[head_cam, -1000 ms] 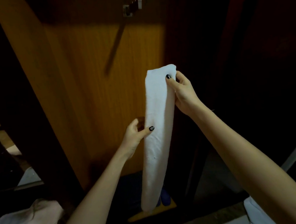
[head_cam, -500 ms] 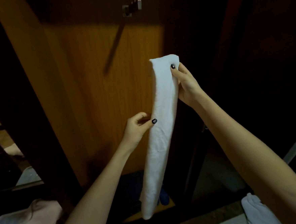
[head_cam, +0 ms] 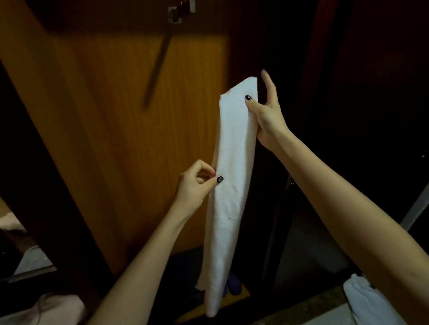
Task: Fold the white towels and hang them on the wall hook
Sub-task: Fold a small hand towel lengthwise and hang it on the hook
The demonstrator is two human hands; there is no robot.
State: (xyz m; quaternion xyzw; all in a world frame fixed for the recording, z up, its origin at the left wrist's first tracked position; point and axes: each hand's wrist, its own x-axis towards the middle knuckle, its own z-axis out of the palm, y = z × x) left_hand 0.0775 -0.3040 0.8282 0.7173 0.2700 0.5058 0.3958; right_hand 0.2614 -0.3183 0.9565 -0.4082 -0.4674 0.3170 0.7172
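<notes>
A white towel [head_cam: 229, 186], folded into a long narrow strip, hangs upright in front of the wooden panel. My right hand [head_cam: 266, 113] pinches its top end between thumb and fingers, with one finger stretched upward. My left hand [head_cam: 197, 184] pinches the strip's left edge near its middle. The wall hook [head_cam: 185, 9], a small metal piece with nothing on it, sits high on the panel, up and to the left of the towel's top. Another white towel [head_cam: 365, 304] lies at the bottom right, partly hidden by my right arm.
The orange-brown wooden panel [head_cam: 130, 130] fills the middle, with dark surroundings on both sides. Pale cloth [head_cam: 37, 324] lies at the bottom left. A blue object [head_cam: 233, 285] on a yellow surface sits below the towel's lower end. A grey bar [head_cam: 428, 190] slants at the right.
The towel and both hands rose, then came slightly down and right. My left hand slid to the strip's left edge, and a right finger has straightened upward.
</notes>
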